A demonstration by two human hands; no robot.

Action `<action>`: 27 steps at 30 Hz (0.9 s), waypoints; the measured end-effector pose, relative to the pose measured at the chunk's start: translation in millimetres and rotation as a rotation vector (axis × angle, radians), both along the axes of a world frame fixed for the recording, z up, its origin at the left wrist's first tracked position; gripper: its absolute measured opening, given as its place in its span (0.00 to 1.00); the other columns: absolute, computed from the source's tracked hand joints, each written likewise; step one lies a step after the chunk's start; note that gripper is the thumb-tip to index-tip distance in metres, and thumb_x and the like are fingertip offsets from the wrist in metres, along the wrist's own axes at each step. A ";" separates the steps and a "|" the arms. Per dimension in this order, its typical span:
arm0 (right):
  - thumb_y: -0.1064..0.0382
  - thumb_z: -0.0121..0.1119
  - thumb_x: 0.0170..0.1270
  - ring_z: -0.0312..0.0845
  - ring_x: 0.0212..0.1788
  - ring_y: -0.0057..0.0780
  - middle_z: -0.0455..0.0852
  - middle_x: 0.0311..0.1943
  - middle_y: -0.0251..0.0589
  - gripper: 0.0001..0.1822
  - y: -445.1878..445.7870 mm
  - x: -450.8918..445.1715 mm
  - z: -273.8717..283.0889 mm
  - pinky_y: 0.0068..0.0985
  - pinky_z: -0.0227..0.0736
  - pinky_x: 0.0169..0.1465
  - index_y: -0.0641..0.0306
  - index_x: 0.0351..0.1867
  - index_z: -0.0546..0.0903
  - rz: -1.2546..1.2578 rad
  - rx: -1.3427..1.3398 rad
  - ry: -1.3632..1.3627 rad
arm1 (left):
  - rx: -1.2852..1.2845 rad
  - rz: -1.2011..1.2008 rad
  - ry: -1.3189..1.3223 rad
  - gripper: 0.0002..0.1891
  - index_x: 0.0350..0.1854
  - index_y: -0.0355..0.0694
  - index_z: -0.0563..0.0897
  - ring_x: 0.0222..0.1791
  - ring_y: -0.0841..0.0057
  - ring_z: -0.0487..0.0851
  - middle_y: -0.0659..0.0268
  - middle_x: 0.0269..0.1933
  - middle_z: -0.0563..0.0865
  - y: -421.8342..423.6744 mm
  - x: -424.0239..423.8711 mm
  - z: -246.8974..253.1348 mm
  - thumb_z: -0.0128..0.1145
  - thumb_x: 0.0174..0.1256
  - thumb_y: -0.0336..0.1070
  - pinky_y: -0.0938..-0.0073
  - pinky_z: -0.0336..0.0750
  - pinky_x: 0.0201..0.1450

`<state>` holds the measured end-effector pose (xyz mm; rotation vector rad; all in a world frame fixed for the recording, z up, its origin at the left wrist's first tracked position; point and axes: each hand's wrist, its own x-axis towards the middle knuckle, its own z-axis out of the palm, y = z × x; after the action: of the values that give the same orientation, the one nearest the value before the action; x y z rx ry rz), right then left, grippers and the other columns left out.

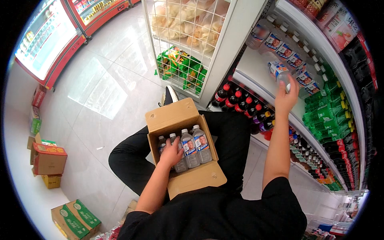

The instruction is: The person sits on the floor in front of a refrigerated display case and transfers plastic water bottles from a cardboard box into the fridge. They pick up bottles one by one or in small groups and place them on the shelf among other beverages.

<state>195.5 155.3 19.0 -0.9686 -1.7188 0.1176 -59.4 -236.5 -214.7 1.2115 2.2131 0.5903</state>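
An open cardboard box sits in front of me between my folded legs, with several clear, white-capped plastic bottles inside. My left hand is in the box, its fingers around the upper part of one bottle; the hand covers much of it. Out to the right, my right hand grips another clear bottle near its white cap. That bottle is tilted, its cap toward me, over the white shelf. Matching bottles with blue and white labels stand in a row behind it.
Green soda bottles share the shelf. Dark cola bottles with red caps stand one level lower. Beyond my foot rises a white wire rack holding bagged goods. Red-framed coolers and cardboard cartons line the left.
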 end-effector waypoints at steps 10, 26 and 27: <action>0.66 0.62 0.78 0.86 0.51 0.39 0.80 0.56 0.50 0.15 -15.4 -9.0 -13.9 0.38 0.94 0.48 0.73 0.58 0.77 0.258 -0.341 0.564 | -0.006 0.018 -0.108 0.36 0.79 0.50 0.68 0.61 0.31 0.81 0.30 0.72 0.68 2.2 -2.0 3.3 0.65 0.69 0.43 0.44 0.78 0.65; 0.63 0.63 0.78 0.83 0.47 0.22 0.88 0.46 0.40 0.10 -166.4 -100.8 -75.0 0.23 0.78 0.52 0.68 0.51 0.82 0.838 -0.554 0.132 | 0.336 0.649 -0.915 0.30 0.75 0.30 0.70 0.74 0.60 0.75 0.43 0.70 0.80 -1.3 -18.5 -1.7 0.38 0.88 0.52 0.62 0.66 0.76; 0.63 0.64 0.77 0.83 0.47 0.21 0.89 0.44 0.39 0.10 -174.3 -109.4 -93.6 0.22 0.79 0.50 0.67 0.51 0.82 0.901 -0.623 0.134 | 0.426 0.727 -1.000 0.32 0.76 0.29 0.70 0.77 0.58 0.72 0.44 0.73 0.77 -2.3 -16.1 3.5 0.34 0.89 0.54 0.61 0.61 0.80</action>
<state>86.0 -19.1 -74.6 -0.5055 -1.9068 1.3298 -75.5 -238.8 -211.1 0.0770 1.5801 1.5889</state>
